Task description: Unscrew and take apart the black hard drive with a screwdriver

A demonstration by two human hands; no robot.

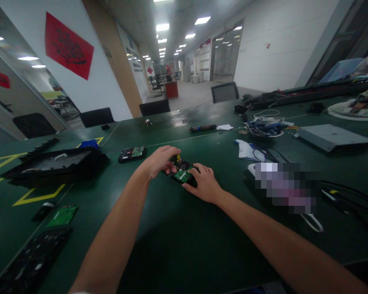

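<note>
On the green bench (178, 228), the right hand (207, 183) holds a hard drive (182, 175); the left hand (161, 159) bends over its other end. Another drive (131, 154) lies nearby.

Black unit (180, 166), green circuit board (182, 176) facing up.
It sits slantwise over the dark green tabletop (165, 216) (ends partly hidden), a small yellow-and-black piece (178, 157) near its far edge.

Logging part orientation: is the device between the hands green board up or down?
Up: the device shows its green board on top, between left hand and right hand.
</note>
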